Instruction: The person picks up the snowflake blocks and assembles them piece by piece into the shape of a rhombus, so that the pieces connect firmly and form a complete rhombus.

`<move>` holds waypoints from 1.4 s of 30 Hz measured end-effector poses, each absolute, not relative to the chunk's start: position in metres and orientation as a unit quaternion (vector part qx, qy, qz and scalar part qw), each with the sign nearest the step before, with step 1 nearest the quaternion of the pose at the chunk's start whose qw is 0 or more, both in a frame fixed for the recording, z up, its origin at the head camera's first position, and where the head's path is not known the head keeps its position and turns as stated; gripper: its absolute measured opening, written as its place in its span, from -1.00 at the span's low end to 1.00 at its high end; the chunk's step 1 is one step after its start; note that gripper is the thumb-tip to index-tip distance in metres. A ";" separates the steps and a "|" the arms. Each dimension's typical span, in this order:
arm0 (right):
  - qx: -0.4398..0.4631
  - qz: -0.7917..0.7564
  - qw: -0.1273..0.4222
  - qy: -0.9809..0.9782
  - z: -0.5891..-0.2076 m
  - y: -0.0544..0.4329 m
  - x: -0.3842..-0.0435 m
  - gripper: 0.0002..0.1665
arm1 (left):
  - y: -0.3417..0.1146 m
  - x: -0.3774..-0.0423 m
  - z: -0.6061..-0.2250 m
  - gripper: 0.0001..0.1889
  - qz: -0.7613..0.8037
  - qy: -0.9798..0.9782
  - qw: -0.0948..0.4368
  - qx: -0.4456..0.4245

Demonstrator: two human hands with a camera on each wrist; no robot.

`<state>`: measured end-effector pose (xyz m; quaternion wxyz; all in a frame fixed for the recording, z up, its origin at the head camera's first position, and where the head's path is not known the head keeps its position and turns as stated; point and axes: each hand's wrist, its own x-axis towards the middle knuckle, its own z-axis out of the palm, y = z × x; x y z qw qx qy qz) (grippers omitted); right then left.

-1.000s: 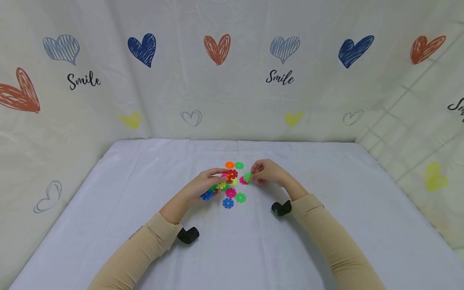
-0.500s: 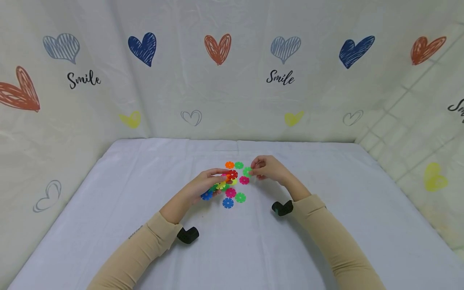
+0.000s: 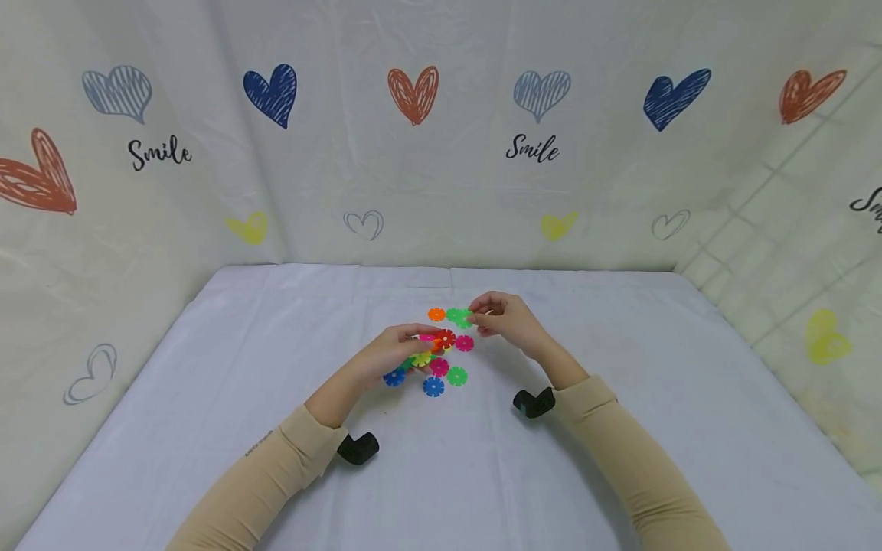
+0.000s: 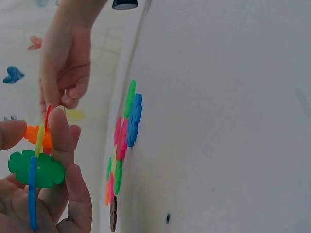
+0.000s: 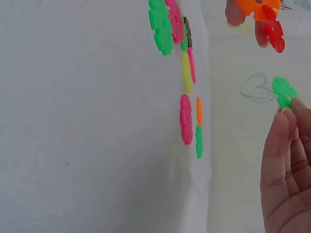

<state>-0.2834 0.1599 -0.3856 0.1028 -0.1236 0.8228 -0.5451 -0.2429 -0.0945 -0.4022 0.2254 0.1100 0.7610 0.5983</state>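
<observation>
My left hand (image 3: 386, 356) grips a joined chain of notched plastic discs above the table. In the left wrist view the chain has a blue disc (image 4: 33, 194) at the bottom, slotted to a dark green disc (image 4: 48, 171). Beyond these come a yellow disc (image 4: 39, 138), an orange disc (image 4: 31, 133) and a red disc (image 5: 274, 31) at the far end. My right hand (image 3: 506, 321) pinches a single light green disc (image 5: 283, 91) between thumb and fingertips, held apart from the chain. My left fingers cover parts of the chain.
Loose discs lie flat on the white table (image 3: 441, 474), including an orange disc (image 3: 436, 314), pink discs (image 3: 465, 343), a blue disc (image 3: 433, 386) and a light green one (image 3: 457, 376). A brown disc (image 4: 113, 213) shows in the left wrist view. Behind hangs a heart-printed curtain (image 3: 441, 176).
The right hand has lifted the light green disc away from the pink disc, upward in the head view and slightly left. The left hand and its chain have shifted slightly.
</observation>
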 end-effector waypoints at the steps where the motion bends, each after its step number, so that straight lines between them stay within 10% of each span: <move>1: -0.130 -0.550 0.104 0.818 -0.386 0.160 -0.283 -0.65 | -0.094 -0.243 -0.402 -0.55 0.591 0.766 0.221 0.118; 42: -0.258 -0.575 0.155 0.761 -0.395 0.157 -0.282 -0.73 | -0.080 -0.230 -0.396 -0.58 0.490 0.854 0.111 0.135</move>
